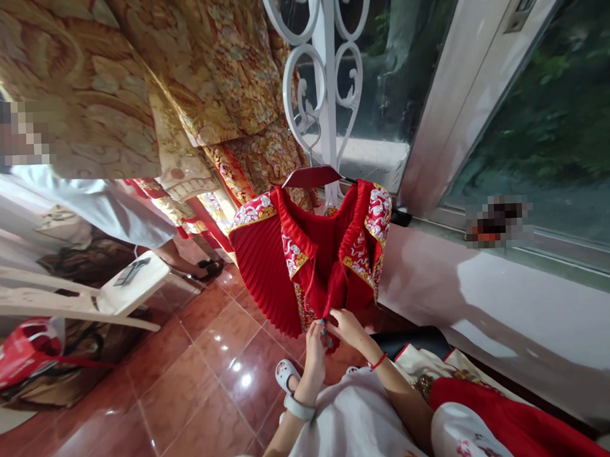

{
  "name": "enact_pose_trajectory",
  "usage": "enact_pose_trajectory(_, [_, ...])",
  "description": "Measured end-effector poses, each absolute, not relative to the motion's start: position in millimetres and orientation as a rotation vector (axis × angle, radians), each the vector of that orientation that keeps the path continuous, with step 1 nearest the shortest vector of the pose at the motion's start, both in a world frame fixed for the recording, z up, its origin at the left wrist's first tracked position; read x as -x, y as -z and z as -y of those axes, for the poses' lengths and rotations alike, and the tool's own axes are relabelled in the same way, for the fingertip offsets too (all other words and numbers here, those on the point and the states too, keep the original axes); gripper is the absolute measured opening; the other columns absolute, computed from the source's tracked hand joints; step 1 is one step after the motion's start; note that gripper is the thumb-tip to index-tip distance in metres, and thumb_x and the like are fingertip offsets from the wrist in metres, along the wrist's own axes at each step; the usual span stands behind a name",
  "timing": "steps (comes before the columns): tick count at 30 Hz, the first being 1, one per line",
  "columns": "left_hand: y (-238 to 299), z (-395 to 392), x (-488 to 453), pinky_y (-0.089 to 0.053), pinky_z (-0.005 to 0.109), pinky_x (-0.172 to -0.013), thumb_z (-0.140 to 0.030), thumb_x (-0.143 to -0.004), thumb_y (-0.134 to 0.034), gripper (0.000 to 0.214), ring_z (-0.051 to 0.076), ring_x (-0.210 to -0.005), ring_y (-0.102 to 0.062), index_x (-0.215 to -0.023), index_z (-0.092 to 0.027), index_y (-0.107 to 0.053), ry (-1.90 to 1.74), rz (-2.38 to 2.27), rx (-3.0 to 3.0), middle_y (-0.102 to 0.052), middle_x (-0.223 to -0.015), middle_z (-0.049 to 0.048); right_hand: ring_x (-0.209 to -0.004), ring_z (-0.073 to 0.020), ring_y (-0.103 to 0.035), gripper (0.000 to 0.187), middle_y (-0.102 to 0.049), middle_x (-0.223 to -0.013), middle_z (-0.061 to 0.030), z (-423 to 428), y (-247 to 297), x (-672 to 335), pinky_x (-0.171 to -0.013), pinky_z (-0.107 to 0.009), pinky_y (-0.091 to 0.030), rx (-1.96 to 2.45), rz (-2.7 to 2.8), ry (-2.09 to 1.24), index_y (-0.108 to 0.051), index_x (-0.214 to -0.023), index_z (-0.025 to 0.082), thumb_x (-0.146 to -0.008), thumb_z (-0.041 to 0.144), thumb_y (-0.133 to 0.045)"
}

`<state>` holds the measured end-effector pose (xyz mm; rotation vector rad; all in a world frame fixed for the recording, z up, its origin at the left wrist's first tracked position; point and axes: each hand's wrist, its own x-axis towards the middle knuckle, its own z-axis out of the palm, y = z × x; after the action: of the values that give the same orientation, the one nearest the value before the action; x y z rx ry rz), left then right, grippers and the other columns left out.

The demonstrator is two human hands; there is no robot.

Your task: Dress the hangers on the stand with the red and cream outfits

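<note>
Fingers meet at the front of a red pleated garment (259, 270), which hangs from a dark red hanger (313, 177) hooked on a white scrollwork stand (324, 74) beside the window. The left hand (316, 345) is closed to a pinch at the garment's lower front, and the right hand (347, 327), fingers likewise drawn together, grips a narrow bunch of red cloth or cord just beside it. The step in hand appears to be adjusting or securing the front, with the embroidered panels folded back on either side. The next move seems to call for a steady hold with one hand while the other works the narrow piece, without tugging the garment off its hanger.

Much is hard to make out. The fingertips hide the exact point of contact, so whether they hold a tie, a loop or a cloth edge cannot be told; small turquoise spots there are too small to identify. The garment's lower end falls partly behind the hands. Gold embroidered garments (229, 64) are cut off above, and they partly screen a person in pale clothing (98, 202) at left. A red cloth (491, 408) at lower right runs behind the wearer's sleeve, and a pixelated patch masks whatever sits on the window ledge (550, 240).
</note>
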<state>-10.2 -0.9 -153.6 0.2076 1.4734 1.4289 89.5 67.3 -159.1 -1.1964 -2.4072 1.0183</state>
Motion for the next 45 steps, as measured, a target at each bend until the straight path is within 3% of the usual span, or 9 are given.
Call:
enact_pose_trajectory(3, [141, 0, 22, -0.029, 0.023, -0.051, -0.052, -0.059, -0.065, 0.036, 0.008, -0.050, -0.035, -0.065, -0.020, -0.049, -1.363, -1.512, -0.477, -0.040, -0.054, -0.0073, -0.094, -0.0249, -0.072, 0.029, -0.076, -0.098, -0.0130, -66, 156, -92, -0.074, -0.026, -0.044, 1.272, 2.469, -0.958, -0.068, -0.099, 0.016, -0.096, 0.041, -0.055])
enact_pose_trajectory(6, [129, 5, 33, -0.033, 0.025, -0.058, -0.045, -0.071, -0.057, 0.028, 0.012, -0.057, -0.042, -0.062, -0.020, -0.051, -1.231, -1.664, -0.903, -0.049, -0.057, -0.0026, -0.095, -0.0263, -0.072, 0.037, -0.076, -0.100, -0.0143, -65, 154, -90, -0.072, -0.027, -0.044, 1.372, 2.519, -0.861, -0.067, -0.108, 0.015, -0.096, 0.048, -0.055])
enact_pose_trajectory(9, [120, 10, 37, -0.033, 0.026, -0.061, -0.036, -0.078, -0.051, 0.022, 0.014, -0.059, -0.047, -0.064, -0.020, -0.053, -1.061, -1.840, -1.222, -0.054, -0.060, -0.0005, -0.094, -0.0277, -0.073, 0.040, -0.076, -0.098, -0.0156, -63, 151, -85, -0.069, -0.028, -0.044, 1.437, 2.582, -0.806, -0.069, -0.100, 0.015, -0.100, 0.049, -0.047])
enact_pose_trajectory(14, [114, 5, 35, -0.038, 0.026, -0.061, -0.040, -0.078, -0.049, 0.024, 0.015, -0.061, -0.048, -0.065, -0.020, -0.052, -1.214, -1.720, -1.088, -0.054, -0.061, 0.0005, -0.093, -0.0254, -0.075, 0.041, -0.077, -0.097, -0.0135, -61, 142, -79, -0.065, -0.027, -0.041, 1.392, 2.598, -0.840, -0.070, -0.103, 0.018, -0.104, 0.043, -0.038])
enact_pose_trajectory(24, [114, 0, 33, -0.040, 0.024, -0.061, -0.046, -0.080, -0.054, 0.029, 0.014, -0.063, -0.047, -0.068, -0.019, -0.053, -1.417, -1.639, -0.934, -0.053, -0.065, -0.0001, -0.099, -0.0250, -0.073, 0.035, -0.077, -0.103, -0.0123, -63, 138, -78, -0.067, -0.025, -0.042, 1.391, 2.594, -0.912, -0.068, -0.110, 0.022, -0.102, 0.044, -0.043])
enact_pose_trajectory(30, [105, -3, 50, -0.036, 0.026, -0.062, -0.029, -0.086, -0.050, 0.017, 0.016, -0.062, -0.052, -0.073, -0.020, -0.056, -0.999, -1.913, -1.475, -0.057, -0.069, 0.0010, -0.095, -0.0247, -0.074, 0.029, -0.077, -0.098, -0.0119, -59, 139, -83, -0.068, -0.025, -0.041, 1.286, 2.538, -0.957, -0.070, -0.100, 0.018, -0.100, 0.039, -0.049])
enact_pose_trajectory(37, [100, -14, 72, -0.047, 0.034, -0.078, -0.021, -0.095, -0.047, 0.016, 0.023, -0.089, -0.061, -0.096, -0.020, -0.064, -0.478, -1.828, -2.199, -0.063, -0.097, 0.0079, -0.089, -0.0283, -0.074, 0.038, -0.077, -0.090, -0.0164, -59, 131, -84, -0.067, -0.030, -0.041, 1.384, 2.595, -0.816, -0.073, -0.083, 0.015, -0.100, 0.037, -0.048])
enact_pose_trajectory(41, [107, -14, 81, -0.049, 0.036, -0.082, -0.022, -0.098, -0.048, 0.020, 0.024, -0.095, -0.062, -0.109, -0.020, -0.065, -0.492, -1.759, -2.329, -0.064, -0.107, 0.0092, -0.091, -0.0263, -0.074, 0.031, -0.077, -0.094, -0.0152, -61, 130, -86, -0.066, -0.028, -0.040, 1.307, 2.608, -0.853, -0.073, -0.089, 0.015, -0.099, 0.030, -0.048])
enact_pose_trajectory(45, [109, -13, 86, -0.048, 0.035, -0.083, -0.024, -0.101, -0.042, 0.023, 0.022, -0.091, -0.062, -0.104, -0.020, -0.065, -0.529, -1.647, -2.308, -0.067, -0.100, 0.0075, -0.091, -0.0254, -0.074, 0.030, -0.077, -0.095, -0.0158, -62, 129, -88, -0.066, -0.027, -0.039, 1.280, 2.594, -0.916, -0.073, -0.091, 0.014, -0.098, 0.033, -0.050])
